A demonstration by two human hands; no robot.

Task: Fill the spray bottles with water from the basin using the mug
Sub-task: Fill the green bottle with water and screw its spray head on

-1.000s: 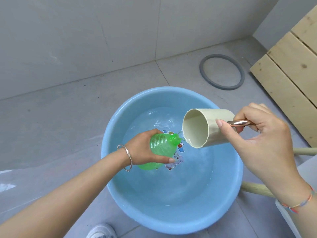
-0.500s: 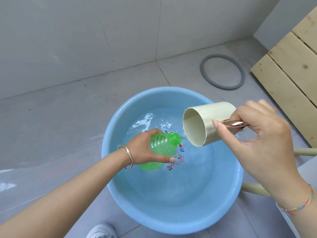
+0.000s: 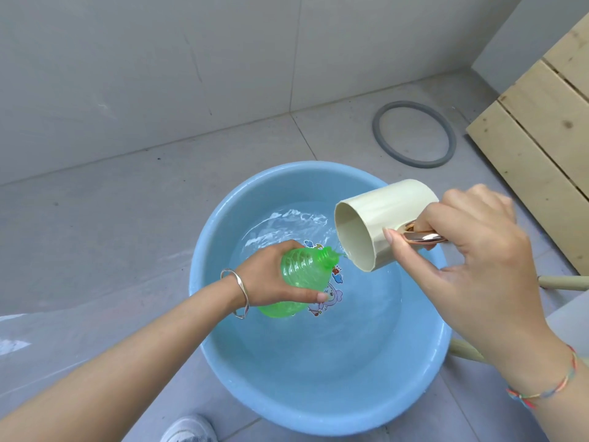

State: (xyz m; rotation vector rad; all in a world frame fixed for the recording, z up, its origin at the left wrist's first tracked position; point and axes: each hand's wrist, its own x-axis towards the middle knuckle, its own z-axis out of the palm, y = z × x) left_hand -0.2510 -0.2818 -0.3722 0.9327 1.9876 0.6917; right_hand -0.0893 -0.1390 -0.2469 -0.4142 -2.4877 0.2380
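Observation:
A round blue basin (image 3: pixel 204 330) holding water sits on the grey tile floor. My left hand (image 3: pixel 267 275) grips a translucent green bottle (image 3: pixel 302 275) without its spray head, tilted over the water with its neck pointing right. My right hand (image 3: pixel 471 260) holds a cream mug (image 3: pixel 382 212) by its shiny copper handle (image 3: pixel 420 236). The mug is tipped far over, its mouth facing left and its lower rim just beside the bottle's neck. A thin trickle of water runs from the rim onto the neck.
A grey rubber ring (image 3: pixel 414 134) lies on the floor behind the basin. Pale wooden planks (image 3: pixel 541 129) stand at the right. Wooden stool legs (image 3: pixel 561 282) show at the right edge. A white shoe (image 3: pixel 191 429) is at the basin's near side.
The mug has tipped further and its base has risen, with its mouth turned more to the left. The bottle and my left hand have stayed in place.

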